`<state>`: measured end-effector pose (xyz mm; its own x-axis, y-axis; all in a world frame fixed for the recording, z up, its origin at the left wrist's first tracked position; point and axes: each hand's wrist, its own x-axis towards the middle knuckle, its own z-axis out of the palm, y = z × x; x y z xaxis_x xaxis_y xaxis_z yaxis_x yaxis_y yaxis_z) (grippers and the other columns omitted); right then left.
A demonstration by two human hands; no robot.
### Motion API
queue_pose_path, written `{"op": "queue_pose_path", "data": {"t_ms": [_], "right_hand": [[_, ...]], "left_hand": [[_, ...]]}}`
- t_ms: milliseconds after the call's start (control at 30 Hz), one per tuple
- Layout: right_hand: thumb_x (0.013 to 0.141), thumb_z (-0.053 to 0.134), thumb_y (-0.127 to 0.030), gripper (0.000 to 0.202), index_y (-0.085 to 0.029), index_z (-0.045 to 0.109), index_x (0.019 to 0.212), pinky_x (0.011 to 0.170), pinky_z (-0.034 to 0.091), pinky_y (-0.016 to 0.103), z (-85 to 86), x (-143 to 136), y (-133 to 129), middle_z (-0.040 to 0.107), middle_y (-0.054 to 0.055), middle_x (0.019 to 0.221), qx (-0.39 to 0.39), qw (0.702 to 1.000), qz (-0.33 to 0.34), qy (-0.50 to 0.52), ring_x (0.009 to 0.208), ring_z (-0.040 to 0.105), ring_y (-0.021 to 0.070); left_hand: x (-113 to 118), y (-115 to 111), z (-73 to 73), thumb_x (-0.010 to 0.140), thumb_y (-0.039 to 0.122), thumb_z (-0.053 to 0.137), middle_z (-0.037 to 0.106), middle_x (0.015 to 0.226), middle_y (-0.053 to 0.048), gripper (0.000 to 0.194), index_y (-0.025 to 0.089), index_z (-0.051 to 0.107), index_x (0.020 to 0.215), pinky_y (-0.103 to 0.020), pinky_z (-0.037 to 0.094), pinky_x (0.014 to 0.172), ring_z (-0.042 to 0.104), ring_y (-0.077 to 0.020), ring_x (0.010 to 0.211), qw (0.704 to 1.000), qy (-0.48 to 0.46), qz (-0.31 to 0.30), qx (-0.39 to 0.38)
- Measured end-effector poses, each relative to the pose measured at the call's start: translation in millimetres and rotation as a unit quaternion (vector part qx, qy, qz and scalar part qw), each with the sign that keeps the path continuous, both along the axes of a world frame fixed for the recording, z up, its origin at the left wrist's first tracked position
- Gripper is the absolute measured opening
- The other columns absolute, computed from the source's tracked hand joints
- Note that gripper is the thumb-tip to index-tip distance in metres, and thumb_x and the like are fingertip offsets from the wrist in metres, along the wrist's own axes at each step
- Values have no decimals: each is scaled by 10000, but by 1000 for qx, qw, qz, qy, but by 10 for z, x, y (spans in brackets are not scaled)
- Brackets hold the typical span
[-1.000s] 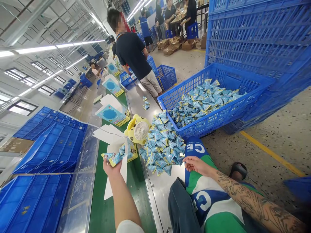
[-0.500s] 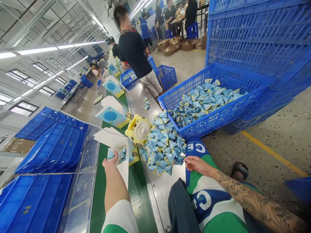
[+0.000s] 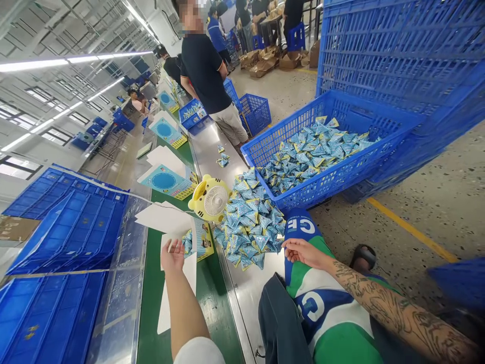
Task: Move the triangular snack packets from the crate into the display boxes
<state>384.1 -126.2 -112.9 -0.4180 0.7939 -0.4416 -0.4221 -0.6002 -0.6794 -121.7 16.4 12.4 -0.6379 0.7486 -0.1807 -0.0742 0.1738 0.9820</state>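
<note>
My left hand (image 3: 173, 255) is at the mouth of an open printed carton (image 3: 202, 240), over its white flaps, with its fingers apart and loosely curled and no packet visible in them. Inside the carton lie several blue pyramid-shaped packets (image 3: 187, 241). My right hand (image 3: 303, 253) rests above my lap, fingers loosely extended, with nothing visible in it. Its fingertips come close to the edge of a heap of the same packets (image 3: 250, 222) on the metal ledge; whether they touch it I cannot tell.
A yellow animal-shaped fan (image 3: 212, 198) stands between carton and heap. At right, a blue crate (image 3: 303, 194) holds more packets. More open cartons (image 3: 166, 179) line the green belt (image 3: 212, 313). Blue bins (image 3: 71, 222) stand left. A co-worker (image 3: 206, 71) stands farther along.
My left hand has loosened and turned over the carton; the blue packet seen at its fingers is no longer there. The carton's near flap has swung outward. My right hand has hardly moved.
</note>
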Motion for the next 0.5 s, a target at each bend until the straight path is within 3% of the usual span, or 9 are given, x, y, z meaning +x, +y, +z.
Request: {"op": "queue_pose_path", "data": {"t_ms": [67,167,267,400,500], "right_hand": [[803,769,-506,419,-158,676,1018,635,508,235,-29,2,2,722,37,795,2,1000,-1,3,675,660,110],[823,755,-494,400,-157,679,1025,640,512,236,-76,6,-2,722,40,809,4,1000,-1,9,690,667,113],[828,757,-480,382,-161,683,1024,643,515,237,-106,8,-9,720,39,812,1,1000,-2,15,687,663,110],[843,743,-487,375,-163,691,1024,656,521,242,-94,11,-11,726,46,832,4,1000,4,13,699,663,111],[839,746,-488,378,-162,691,1022,655,521,242,-70,14,-9,725,43,825,5,1000,1,13,695,664,112]], "left_hand": [[214,-157,-206,804,437,641,644,953,-66,383,186,593,1089,-264,569,718,678,-159,845,997,34,-58,-24],[564,-442,-643,739,521,716,666,1028,-83,577,194,610,1202,-322,577,776,683,-202,911,982,100,-143,-76],[842,-726,-1101,713,550,738,633,1231,-149,719,197,575,1318,-451,554,936,643,-294,1120,954,188,-194,-133],[1026,-970,-1568,669,568,776,379,1565,-221,944,203,457,1479,-582,370,1153,355,-422,1459,907,297,-236,-183],[1066,-1016,-1817,707,564,741,349,1603,-206,973,193,390,1536,-534,354,1184,313,-403,1498,877,343,-272,-200]]}}
